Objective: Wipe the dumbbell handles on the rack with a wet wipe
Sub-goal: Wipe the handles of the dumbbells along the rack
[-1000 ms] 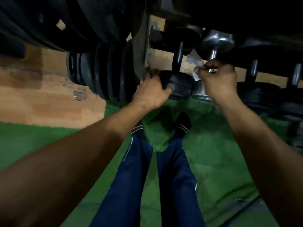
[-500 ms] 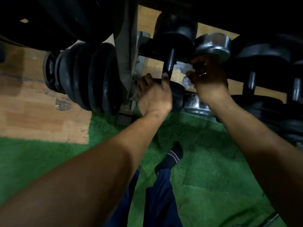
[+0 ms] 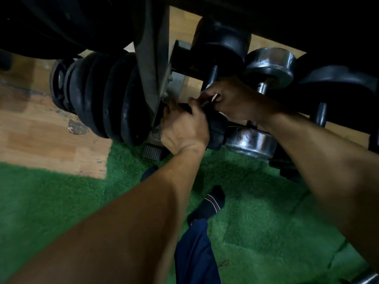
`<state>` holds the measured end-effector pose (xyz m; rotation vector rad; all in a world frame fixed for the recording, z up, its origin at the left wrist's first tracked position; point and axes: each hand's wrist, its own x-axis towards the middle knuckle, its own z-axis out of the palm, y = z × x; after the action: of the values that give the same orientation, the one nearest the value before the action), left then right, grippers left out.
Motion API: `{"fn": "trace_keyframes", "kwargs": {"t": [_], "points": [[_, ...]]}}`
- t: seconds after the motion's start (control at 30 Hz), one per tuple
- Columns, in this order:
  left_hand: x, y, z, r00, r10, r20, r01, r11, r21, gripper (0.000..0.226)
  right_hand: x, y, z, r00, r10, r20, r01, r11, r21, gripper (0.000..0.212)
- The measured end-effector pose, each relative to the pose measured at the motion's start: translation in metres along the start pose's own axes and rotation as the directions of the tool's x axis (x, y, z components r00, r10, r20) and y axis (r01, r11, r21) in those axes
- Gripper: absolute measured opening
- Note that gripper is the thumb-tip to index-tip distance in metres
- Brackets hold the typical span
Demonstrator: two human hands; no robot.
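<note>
A black dumbbell (image 3: 221, 48) lies on the rack's lowest shelf, its dark handle (image 3: 212, 75) running down toward me. My left hand (image 3: 182, 128) grips its near black head (image 3: 216, 128). My right hand (image 3: 229, 99) is closed around the lower part of that handle, with only a sliver of the white wet wipe (image 3: 214, 97) showing between the fingers. A chrome dumbbell (image 3: 270, 64) lies just to the right, its near head (image 3: 250, 142) below my right wrist.
A stack of black weight plates (image 3: 102, 95) hangs left of the rack upright (image 3: 152, 58). More black dumbbells (image 3: 338, 89) fill the shelf to the right. Below are green turf (image 3: 256, 201), wooden floor (image 3: 37, 136) and my leg in blue trousers (image 3: 194, 253).
My right hand has left the chrome dumbbell's handle and moved left onto the black dumbbell's handle. My left hand keeps its grip on the black head. The view has moved closer.
</note>
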<state>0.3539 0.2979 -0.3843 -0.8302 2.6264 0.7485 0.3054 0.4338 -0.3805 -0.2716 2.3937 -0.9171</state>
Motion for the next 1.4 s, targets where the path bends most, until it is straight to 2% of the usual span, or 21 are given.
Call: {"fn": "trace_keyframes", "kwargs": {"t": [0.07, 0.1, 0.2, 0.27, 0.33, 0.4, 0.47, 0.5, 0.53, 0.6, 0.7, 0.77, 0.83, 0.9, 0.97, 1.03, 1.13, 1.27, 1.4], "points": [[-0.001, -0.001, 0.001, 1.0, 0.004, -0.014, -0.004, 1.0, -0.001, 0.061, 0.009, 0.001, -0.001, 0.999, -0.037, -0.004, 0.036, 0.989, -0.141, 0.027], [-0.001, -0.001, 0.002, 1.0, 0.013, -0.02, -0.013, 1.0, 0.003, 0.062, 0.013, 0.002, 0.0, 0.996, -0.069, -0.056, 0.057, 0.979, -0.193, 0.024], [-0.001, -0.002, 0.003, 0.999, 0.043, -0.029, -0.043, 0.999, 0.016, 0.063, 0.02, 0.0, 0.0, 0.952, -0.002, -0.307, -0.068, 0.974, -0.215, 0.023], [0.0, -0.002, 0.004, 0.998, 0.053, -0.036, -0.053, 0.999, 0.011, 0.06, 0.023, 0.001, 0.002, 0.919, 0.033, -0.392, -0.119, 0.973, -0.198, 0.023], [-0.001, -0.002, 0.003, 0.998, 0.055, -0.037, -0.055, 0.998, 0.005, 0.057, 0.022, 0.002, 0.001, 0.953, 0.015, -0.303, -0.08, 0.976, -0.204, 0.027], [-0.002, -0.001, 0.003, 0.998, 0.057, -0.038, -0.057, 0.998, 0.0, 0.056, 0.021, 0.0, 0.0, 0.994, -0.078, -0.076, 0.056, 0.964, -0.26, 0.029], [-0.001, 0.001, 0.002, 0.998, 0.057, -0.041, -0.057, 0.998, 0.005, 0.057, 0.021, -0.005, -0.002, 0.99, -0.103, 0.096, 0.129, 0.935, -0.331, 0.022], [-0.001, 0.001, 0.002, 0.997, 0.059, -0.041, -0.058, 0.998, 0.012, 0.057, 0.021, -0.006, -0.003, 0.989, -0.099, 0.113, 0.133, 0.926, -0.352, 0.019], [-0.001, 0.0, 0.002, 0.997, 0.06, -0.038, -0.06, 0.998, 0.014, 0.058, 0.021, -0.007, -0.005, 0.99, -0.109, 0.091, 0.135, 0.924, -0.359, 0.02], [-0.001, 0.0, 0.003, 0.998, 0.058, -0.033, -0.058, 0.998, 0.011, 0.06, 0.02, -0.005, -0.005, 0.991, -0.132, -0.039, 0.11, 0.931, -0.347, 0.026], [0.0, 0.0, 0.003, 0.998, 0.056, -0.033, -0.055, 0.998, 0.018, 0.065, 0.02, 0.0, 0.002, 0.942, -0.007, -0.336, -0.089, 0.959, -0.269, 0.03], [-0.001, 0.0, 0.003, 0.997, 0.065, -0.034, -0.065, 0.998, 0.025, 0.064, 0.018, 0.0, 0.008, 0.902, 0.052, -0.429, -0.15, 0.968, -0.199, 0.034], [-0.001, -0.001, 0.004, 0.997, 0.068, -0.026, -0.068, 0.997, 0.023, 0.063, 0.012, -0.003, 0.013, 0.929, 0.001, -0.37, -0.096, 0.966, -0.24, 0.036], [0.0, -0.002, 0.004, 0.998, 0.066, -0.02, -0.066, 0.998, 0.013, 0.067, 0.008, -0.004, 0.016, 0.954, -0.079, -0.29, -0.01, 0.956, -0.293, 0.029], [0.001, -0.002, 0.003, 0.998, 0.058, -0.023, -0.058, 0.998, 0.007, 0.068, 0.011, -0.001, 0.015, 0.937, -0.063, -0.344, -0.043, 0.955, -0.292, 0.026], [0.0, -0.001, 0.003, 0.998, 0.063, -0.02, -0.063, 0.998, 0.006, 0.067, 0.016, 0.002, 0.012, 0.875, 0.044, -0.482, -0.156, 0.969, -0.194, 0.033], [0.0, 0.0, 0.001, 0.997, 0.076, -0.016, -0.076, 0.997, 0.022, 0.067, 0.021, 0.007, 0.016, 0.798, 0.042, -0.602, -0.193, 0.963, -0.189, 0.041], [0.0, 0.0, 0.0, 0.995, 0.103, 0.014, -0.104, 0.993, 0.053, 0.057, 0.015, 0.005, 0.029, 0.76, 0.091, -0.643, -0.199, 0.975, -0.098, 0.041], [-0.001, 0.0, -0.003, 0.994, 0.108, 0.029, -0.11, 0.992, 0.064, 0.059, 0.002, 0.007, 0.033, 0.799, 0.113, -0.591, -0.21, 0.973, -0.098, 0.043]]}}
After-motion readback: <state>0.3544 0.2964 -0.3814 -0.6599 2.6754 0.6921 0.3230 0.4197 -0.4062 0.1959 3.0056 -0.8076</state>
